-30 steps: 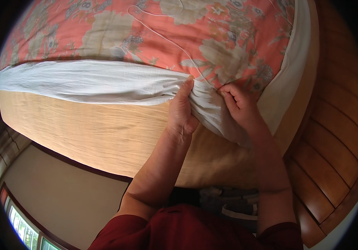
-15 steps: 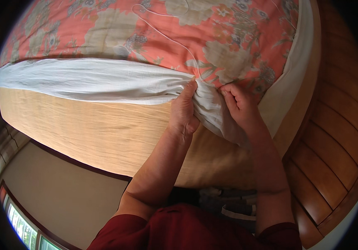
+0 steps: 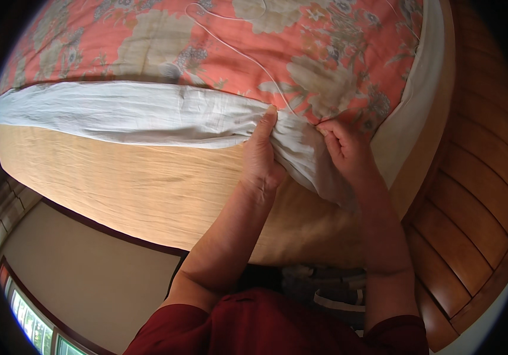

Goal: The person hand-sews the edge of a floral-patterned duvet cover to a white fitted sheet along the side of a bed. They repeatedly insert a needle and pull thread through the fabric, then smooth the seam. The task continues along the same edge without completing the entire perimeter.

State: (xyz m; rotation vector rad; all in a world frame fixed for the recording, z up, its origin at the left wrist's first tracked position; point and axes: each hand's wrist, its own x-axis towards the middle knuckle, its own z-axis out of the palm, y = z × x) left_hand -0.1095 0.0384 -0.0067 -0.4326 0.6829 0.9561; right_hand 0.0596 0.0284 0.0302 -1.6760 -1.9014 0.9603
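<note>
A: How are the hands set?

B: The left hand [image 3: 261,155] is clamped on the white cloth [image 3: 147,115], thumb on top near its far edge, fingers mostly hidden. The right hand [image 3: 347,148] is curled, thumb and forefinger pinched together where the cloth meets the floral cover [image 3: 224,71]. Whether fabric, a needle or both sit in that pinch, I can't tell.

A: What makes this go well?

B: It looks like work with thread along that edge, so I'd hold the cloth firmly close to the pinch, flat between the two hands. Creases gather just left of the left thumb; smoothing them before anything is drawn tight should avoid a lasting pucker.

A: And the thread [image 3: 254,60]?

B: It comes off the edge between the hands and runs far and left over the cover into a loose loop. A slow, even pull would suit it; a jerk could knot that loop.

A: Anything farther out?

B: The cloth stretches left as a long strip along the cover's near edge, with the tan sheet [image 3: 118,171] showing on its near side. I'd match the strip's width all along, and check underneath that the sheet isn't caught.
</note>
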